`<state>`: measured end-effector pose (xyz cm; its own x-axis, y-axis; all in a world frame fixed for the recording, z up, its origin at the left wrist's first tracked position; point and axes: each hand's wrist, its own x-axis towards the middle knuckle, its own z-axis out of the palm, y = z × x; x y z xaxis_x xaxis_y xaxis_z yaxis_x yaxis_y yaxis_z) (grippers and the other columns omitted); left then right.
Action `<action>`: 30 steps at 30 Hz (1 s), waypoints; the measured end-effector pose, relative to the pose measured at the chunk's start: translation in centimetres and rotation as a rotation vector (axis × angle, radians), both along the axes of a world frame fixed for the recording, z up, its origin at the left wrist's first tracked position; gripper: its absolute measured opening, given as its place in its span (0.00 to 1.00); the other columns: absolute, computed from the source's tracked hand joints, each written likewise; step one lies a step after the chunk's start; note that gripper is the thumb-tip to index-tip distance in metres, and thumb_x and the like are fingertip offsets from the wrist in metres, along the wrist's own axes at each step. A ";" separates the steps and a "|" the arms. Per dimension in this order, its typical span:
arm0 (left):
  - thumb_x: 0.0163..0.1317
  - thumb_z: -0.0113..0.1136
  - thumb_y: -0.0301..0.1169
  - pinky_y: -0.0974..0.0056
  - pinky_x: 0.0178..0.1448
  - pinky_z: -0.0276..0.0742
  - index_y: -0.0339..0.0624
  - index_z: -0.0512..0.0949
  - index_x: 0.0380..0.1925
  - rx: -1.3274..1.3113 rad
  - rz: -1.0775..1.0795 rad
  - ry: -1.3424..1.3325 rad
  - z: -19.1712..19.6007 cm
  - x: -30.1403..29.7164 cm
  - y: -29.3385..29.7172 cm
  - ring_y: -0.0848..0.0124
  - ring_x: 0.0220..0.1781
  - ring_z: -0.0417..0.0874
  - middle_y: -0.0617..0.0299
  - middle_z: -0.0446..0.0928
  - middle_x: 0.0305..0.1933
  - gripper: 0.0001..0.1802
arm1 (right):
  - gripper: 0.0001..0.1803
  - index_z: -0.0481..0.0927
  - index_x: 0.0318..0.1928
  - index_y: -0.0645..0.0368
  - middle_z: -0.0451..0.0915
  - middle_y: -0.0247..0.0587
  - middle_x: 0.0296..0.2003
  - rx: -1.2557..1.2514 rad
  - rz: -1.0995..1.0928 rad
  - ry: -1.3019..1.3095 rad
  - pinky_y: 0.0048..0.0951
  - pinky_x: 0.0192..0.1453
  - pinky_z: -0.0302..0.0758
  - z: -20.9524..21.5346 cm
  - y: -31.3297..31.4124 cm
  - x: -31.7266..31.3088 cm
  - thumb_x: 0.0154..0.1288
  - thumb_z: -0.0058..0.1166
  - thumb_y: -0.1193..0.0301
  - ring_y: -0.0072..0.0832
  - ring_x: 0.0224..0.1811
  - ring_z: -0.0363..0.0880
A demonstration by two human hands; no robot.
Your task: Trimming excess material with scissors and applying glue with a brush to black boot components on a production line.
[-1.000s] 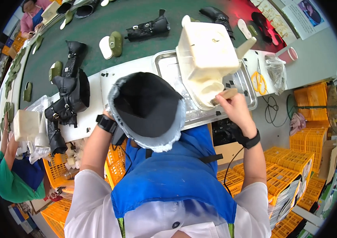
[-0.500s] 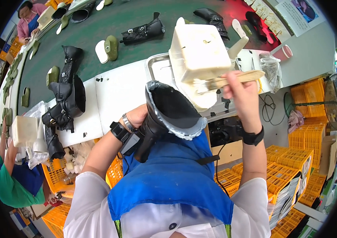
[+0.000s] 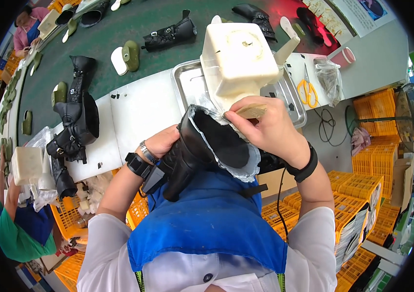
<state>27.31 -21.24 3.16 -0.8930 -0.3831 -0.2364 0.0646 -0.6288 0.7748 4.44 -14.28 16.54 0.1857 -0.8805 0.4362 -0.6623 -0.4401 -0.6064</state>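
Observation:
My left hand is closed on the side of a black boot upper, held over my blue apron. Its wide opening faces up and away from me, and a whitish, glue-like coating runs around the rim. My right hand pinches a brush by its flat wooden handle. The brush's bristle end meets the far edge of the boot opening; my fingers partly hide it. Just beyond stands a cream plastic container, crusted with dried glue, on a metal tray.
Orange-handled scissors and a plastic bag lie right of the tray. Black boots are piled on the left of the white worktop. A green belt carries boots and soles. Co-workers are at the left; yellow crates stand right.
My right hand has brought the brush from beside the container down and left onto the boot's rim. The boot has tilted slightly. The scissors now show fully.

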 end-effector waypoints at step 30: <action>0.47 0.64 0.25 0.72 0.47 0.71 0.33 0.73 0.46 -0.488 0.028 -0.122 4.8 3.1 -1.9 0.81 0.40 0.74 0.67 0.77 0.40 0.23 | 0.13 0.77 0.24 0.67 0.75 0.39 0.15 0.325 -0.067 -0.313 0.25 0.22 0.67 0.5 -0.9 -1.1 0.55 0.55 0.68 0.22 0.17 0.73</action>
